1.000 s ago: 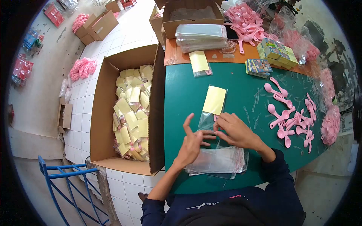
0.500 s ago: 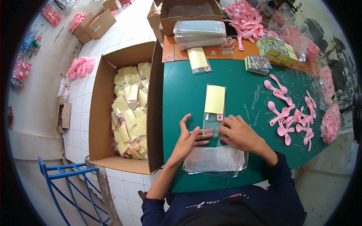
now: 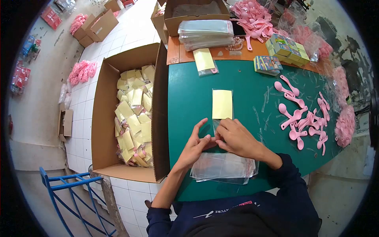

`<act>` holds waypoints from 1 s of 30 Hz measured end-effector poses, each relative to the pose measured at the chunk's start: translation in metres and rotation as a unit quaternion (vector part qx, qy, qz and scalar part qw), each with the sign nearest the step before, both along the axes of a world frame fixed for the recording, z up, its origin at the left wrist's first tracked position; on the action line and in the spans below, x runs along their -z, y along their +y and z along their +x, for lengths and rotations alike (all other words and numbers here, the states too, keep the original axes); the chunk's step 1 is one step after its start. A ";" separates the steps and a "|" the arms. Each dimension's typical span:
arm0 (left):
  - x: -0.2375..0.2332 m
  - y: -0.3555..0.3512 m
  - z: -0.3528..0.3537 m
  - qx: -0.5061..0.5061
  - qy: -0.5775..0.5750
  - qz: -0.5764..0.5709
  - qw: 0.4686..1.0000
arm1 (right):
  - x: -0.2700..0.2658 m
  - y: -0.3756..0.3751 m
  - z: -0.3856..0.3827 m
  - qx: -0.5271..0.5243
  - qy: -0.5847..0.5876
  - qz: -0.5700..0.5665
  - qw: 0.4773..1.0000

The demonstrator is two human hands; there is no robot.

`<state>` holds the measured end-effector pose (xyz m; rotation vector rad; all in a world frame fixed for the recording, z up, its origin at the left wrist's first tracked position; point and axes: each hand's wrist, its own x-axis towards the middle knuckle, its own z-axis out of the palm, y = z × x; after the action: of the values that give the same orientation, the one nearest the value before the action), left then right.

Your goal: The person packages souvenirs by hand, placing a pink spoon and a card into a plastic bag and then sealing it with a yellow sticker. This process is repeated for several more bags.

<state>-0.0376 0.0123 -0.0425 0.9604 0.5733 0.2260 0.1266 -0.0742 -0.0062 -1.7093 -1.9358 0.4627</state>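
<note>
The left hand and the right hand meet at the near end of a clear bag. The bag lies flat on the green table, straight ahead of the person. The right hand is curled, its fingertips pinched on the bag's lower edge. The left hand is half open with its index finger raised, while the thumb and the other fingers press the same edge from the other side. With the bag flat on the table, its far end probably stays put while the 2 hands work the near one.

A big cardboard box stands open against the table's left edge, in easy reach of the left arm. It is full of yellow packets. A stack of empty bags sits just under the wrists, close to the person's body. Loose pink spoons lie well off to the right.

The clear bag is long, narrow and glossy. A plain yellow card fills its upper part. Its lower part is hidden under the fingers.
</note>
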 end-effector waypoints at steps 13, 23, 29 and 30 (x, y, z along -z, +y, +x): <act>0.000 0.009 0.008 -0.006 0.055 0.079 0.995 | 0.004 -0.003 0.009 -0.176 0.042 0.007 0.983; -0.009 0.008 -0.003 0.037 0.053 0.057 0.996 | -0.009 -0.123 0.310 0.465 -0.304 -0.149 0.818; -0.013 -0.005 0.006 -0.006 0.015 0.073 0.997 | -0.025 -0.047 0.052 0.067 0.010 0.003 0.998; -0.013 -0.008 0.008 -0.012 0.004 0.078 0.997 | -0.014 -0.039 0.025 0.093 0.036 -0.007 0.995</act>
<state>-0.0299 0.0048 -0.0298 1.1074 0.5812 0.2913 0.1520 -0.1134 0.0079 -1.8341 -1.7081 0.4625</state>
